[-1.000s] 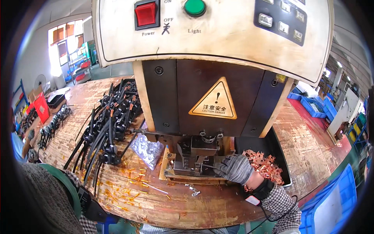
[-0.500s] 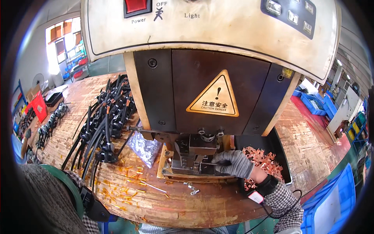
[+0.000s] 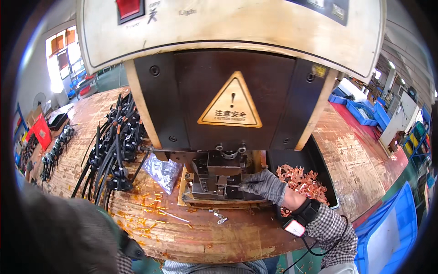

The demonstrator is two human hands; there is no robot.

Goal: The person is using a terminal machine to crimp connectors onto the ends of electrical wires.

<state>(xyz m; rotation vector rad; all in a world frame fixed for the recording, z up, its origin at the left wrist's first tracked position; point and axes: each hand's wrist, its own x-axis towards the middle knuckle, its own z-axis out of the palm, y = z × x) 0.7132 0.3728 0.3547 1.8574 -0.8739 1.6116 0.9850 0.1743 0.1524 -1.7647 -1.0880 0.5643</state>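
Observation:
My right hand (image 3: 263, 186), in a grey knit glove, reaches into the front of a press machine (image 3: 228, 91). Its fingers are pinched together at the tooling (image 3: 223, 182) under the ram, and what they hold there is too small to make out. My left hand (image 3: 68, 228), in a grey glove too, is raised large and blurred at the lower left, close to the camera; its fingers cannot be made out. A black tray (image 3: 282, 157) stands right of the tooling, holding a heap of copper-coloured metal pieces (image 3: 303, 182). Small silver terminals (image 3: 219, 216) lie before the press.
Black cables with connectors (image 3: 114, 150) are piled left of the press, beside a clear plastic bag (image 3: 162, 171). Orange-yellow scraps (image 3: 146, 214) litter the wooden table (image 3: 237, 237). A blue crate (image 3: 388, 228) stands at the lower right; a red bin (image 3: 42, 132) is far left.
The whole view has shifted, with the press now further left and higher. My left hand has moved and blurred, covering more of the lower left. My right hand stays at the tooling.

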